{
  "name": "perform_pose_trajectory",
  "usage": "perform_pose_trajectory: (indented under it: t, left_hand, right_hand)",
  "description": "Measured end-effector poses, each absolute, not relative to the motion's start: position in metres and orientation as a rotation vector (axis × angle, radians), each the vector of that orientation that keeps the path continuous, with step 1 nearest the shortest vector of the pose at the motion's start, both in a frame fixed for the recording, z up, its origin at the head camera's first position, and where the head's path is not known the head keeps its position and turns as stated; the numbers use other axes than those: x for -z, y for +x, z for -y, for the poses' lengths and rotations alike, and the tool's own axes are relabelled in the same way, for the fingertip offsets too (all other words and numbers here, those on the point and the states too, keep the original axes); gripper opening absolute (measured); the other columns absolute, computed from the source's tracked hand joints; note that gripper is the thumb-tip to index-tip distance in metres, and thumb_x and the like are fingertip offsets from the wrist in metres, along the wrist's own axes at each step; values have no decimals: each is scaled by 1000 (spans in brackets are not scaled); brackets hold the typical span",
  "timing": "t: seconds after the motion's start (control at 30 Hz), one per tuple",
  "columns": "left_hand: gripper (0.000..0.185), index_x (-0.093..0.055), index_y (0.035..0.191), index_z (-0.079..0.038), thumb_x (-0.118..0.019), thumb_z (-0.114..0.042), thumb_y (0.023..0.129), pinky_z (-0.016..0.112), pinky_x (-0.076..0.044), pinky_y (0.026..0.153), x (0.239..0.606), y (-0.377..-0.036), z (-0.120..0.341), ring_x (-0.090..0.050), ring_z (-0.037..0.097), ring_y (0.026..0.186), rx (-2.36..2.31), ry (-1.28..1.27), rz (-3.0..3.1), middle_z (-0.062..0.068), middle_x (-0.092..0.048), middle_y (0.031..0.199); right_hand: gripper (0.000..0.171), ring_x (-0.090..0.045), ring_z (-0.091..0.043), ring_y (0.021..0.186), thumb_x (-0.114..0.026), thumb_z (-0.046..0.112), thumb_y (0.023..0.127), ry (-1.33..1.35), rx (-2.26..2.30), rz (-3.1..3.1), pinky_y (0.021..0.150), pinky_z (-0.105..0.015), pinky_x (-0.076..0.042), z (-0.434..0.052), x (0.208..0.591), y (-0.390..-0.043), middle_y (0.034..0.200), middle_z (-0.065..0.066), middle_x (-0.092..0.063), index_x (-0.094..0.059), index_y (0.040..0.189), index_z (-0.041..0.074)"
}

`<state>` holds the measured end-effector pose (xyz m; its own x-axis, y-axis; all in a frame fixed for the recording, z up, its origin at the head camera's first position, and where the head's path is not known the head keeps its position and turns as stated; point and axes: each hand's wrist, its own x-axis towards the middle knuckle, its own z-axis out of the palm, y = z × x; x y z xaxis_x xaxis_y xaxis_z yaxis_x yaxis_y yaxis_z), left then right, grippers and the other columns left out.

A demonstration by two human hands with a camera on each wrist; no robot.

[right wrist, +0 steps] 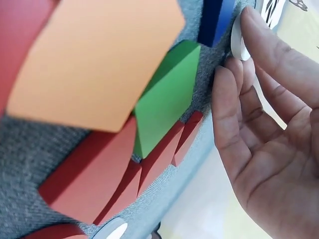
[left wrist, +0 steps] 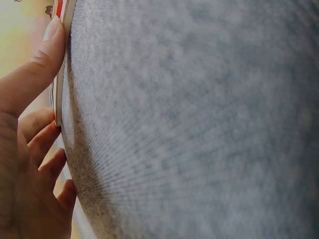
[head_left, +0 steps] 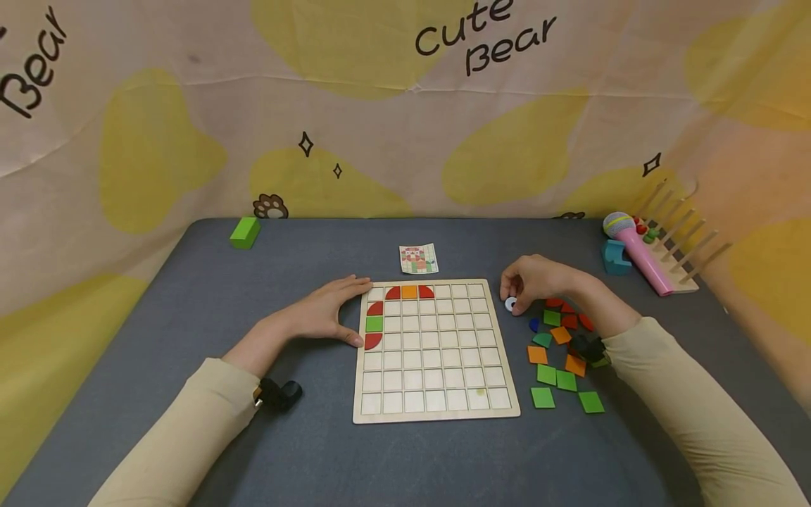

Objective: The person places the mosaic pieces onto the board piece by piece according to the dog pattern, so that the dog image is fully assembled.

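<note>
A wooden grid board (head_left: pixel 420 381) lies on the dark table. Along its top row are two red rounded pieces with an orange square (head_left: pixel 409 291) between them; its left column has two more red pieces around a green square (head_left: pixel 374 324). My left hand (head_left: pixel 324 310) touches the board's left side, thumb by the lower red piece and fingertips at the upper corner. Right of the board, my right hand (head_left: pixel 540 277) pinches a white disc (right wrist: pixel 238 41) with a dark ring between thumb and fingertips, close over the table.
Loose orange, green, red and blue tiles (head_left: pixel 567 381) lie right of the board, partly under the right forearm. A picture card (head_left: pixel 418 259) sits behind the board. At the back are a green block (head_left: pixel 245 232), a blue piece (head_left: pixel 615 257), a pink toy microphone (head_left: pixel 645 260) and a peg rack (head_left: pixel 686 284).
</note>
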<state>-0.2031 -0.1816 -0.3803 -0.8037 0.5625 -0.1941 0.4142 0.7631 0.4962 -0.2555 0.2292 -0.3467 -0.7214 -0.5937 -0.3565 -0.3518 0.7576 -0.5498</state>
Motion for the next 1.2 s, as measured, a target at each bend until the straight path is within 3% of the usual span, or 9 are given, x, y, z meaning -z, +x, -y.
perform_pose_trajectory:
  t: [0.4, 0.73, 0.97, 1.2]
  left_hand:
    - [106, -31, 156, -11, -85, -48, 72, 60, -20, 123, 381, -203, 183, -15, 36, 156, -631, 728, -2625, 9, -29, 164]
    - [106, -31, 156, -13, -85, -49, 72, 59, -23, 122, 382, -202, 182, -16, 35, 156, -632, 743, -2639, 7, -29, 164]
    - [106, -32, 156, -13, -84, -49, 72, 58, -22, 123, 382, -203, 181, -16, 34, 156, -629, 749, -2642, 7, -30, 164]
    - [105, -33, 155, -11, -84, -49, 72, 59, -22, 123, 383, -204, 181, -17, 36, 155, -634, 767, -2638, 8, -30, 164]
  right_hand:
    - [9, -55, -15, 71, -81, 14, 80, -756, 684, -2526, 64, -27, -45, -196, 331, -248, 78, -2, -67, -74, 85, 13]
    - [6, -65, -11, 75, -80, 15, 83, -935, 841, -2520, 69, -27, -53, -137, 332, -234, 85, 0, -75, -77, 88, 14]
    - [11, -70, -12, 81, -72, 9, 88, -951, 896, -2527, 73, -25, -55, -106, 337, -234, 92, -1, -77, -78, 96, 13]
    - [11, -70, -10, 81, -73, 6, 87, -933, 909, -2523, 76, -24, -55, -78, 340, -235, 93, -4, -77, -78, 95, 11]
